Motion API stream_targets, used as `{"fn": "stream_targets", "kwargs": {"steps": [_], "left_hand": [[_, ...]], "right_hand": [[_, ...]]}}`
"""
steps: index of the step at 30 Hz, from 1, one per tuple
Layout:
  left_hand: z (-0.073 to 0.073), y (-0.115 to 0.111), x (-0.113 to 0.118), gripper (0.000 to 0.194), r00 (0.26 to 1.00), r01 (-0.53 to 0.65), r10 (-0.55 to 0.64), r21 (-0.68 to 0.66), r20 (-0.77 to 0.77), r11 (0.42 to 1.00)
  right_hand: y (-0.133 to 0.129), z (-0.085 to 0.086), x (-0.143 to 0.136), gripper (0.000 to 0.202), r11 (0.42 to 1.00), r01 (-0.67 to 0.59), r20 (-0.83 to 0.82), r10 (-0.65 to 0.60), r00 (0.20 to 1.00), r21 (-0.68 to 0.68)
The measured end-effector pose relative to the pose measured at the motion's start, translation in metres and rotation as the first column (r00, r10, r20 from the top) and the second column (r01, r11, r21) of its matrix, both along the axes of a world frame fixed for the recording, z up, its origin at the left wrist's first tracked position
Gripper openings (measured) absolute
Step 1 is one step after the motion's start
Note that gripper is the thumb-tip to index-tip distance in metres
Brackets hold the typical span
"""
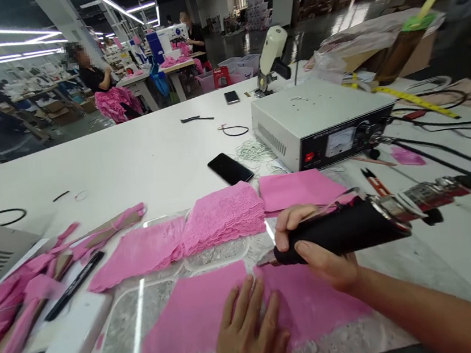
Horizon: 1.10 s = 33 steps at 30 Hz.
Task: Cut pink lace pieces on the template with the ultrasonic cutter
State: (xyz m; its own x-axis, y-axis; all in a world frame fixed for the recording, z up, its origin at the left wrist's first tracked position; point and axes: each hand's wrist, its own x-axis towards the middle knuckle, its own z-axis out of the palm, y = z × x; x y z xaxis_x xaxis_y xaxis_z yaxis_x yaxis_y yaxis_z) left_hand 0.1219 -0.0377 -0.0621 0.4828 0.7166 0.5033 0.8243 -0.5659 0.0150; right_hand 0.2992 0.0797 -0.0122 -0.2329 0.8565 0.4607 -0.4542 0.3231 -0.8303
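Observation:
Two pink fabric pieces lie nearly edge to edge on a clear-topped grey mat (148,302): a left piece (191,308) and a right piece (320,303). My left hand (250,335) rests flat across their inner edges, fingers spread. In my right hand (327,262) is a black-handled ultrasonic cutter (345,229), its pointed metal tip just above my left fingertips, near the top corner of the right piece. Whether the tip touches the cloth I cannot tell. Behind the hands sit a stack of pink lace pieces (223,215) and a stack of plain pink pieces (297,189).
A grey power unit (322,114) with a dial stands back right, cables (439,157) running to the cutter. A phone (230,168), tangled thread (253,151) and orange snips (374,182) lie nearby. Pink scraps (23,305) and a black marker (75,285) are at left. People work at sewing machines beyond.

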Motion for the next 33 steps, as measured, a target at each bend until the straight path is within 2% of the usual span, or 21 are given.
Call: {"fn": "stream_targets", "kwargs": {"steps": [2, 6, 8, 11, 16, 33], "left_hand": [[-0.004, 0.002, -0.003, 0.033, 1.000, 0.012, -0.012, 0.011, -0.020, 1.000], [-0.015, 0.007, -0.010, 0.039, 0.994, 0.054, -0.052, 0.013, -0.093, 0.998], [-0.019, 0.008, -0.012, 0.041, 0.993, 0.065, -0.062, 0.019, -0.105, 0.998], [-0.021, 0.009, -0.014, 0.041, 0.993, 0.064, -0.062, 0.026, -0.101, 0.998], [-0.021, 0.010, -0.014, 0.041, 0.991, 0.067, -0.064, 0.028, -0.118, 0.997], [-0.023, 0.011, -0.017, 0.040, 0.988, 0.074, -0.066, 0.051, -0.139, 0.996]], "right_hand": [[0.007, 0.010, 0.012, 0.014, 0.998, 0.062, -0.049, -0.062, 0.997, -0.018], [0.016, 0.026, 0.052, 0.010, 0.957, 0.290, -0.111, -0.288, 0.951, 0.005], [0.014, 0.025, 0.071, 0.008, 0.932, 0.363, -0.089, -0.362, 0.928, 0.001], [0.006, 0.014, 0.088, 0.008, 0.897, 0.439, -0.050, -0.441, 0.896, -0.045], [-0.004, 0.000, 0.094, 0.010, 0.889, 0.447, -0.072, -0.454, 0.888, -0.098], [0.001, -0.006, 0.087, 0.006, 0.889, 0.456, -0.018, -0.457, 0.889, -0.039]]}}
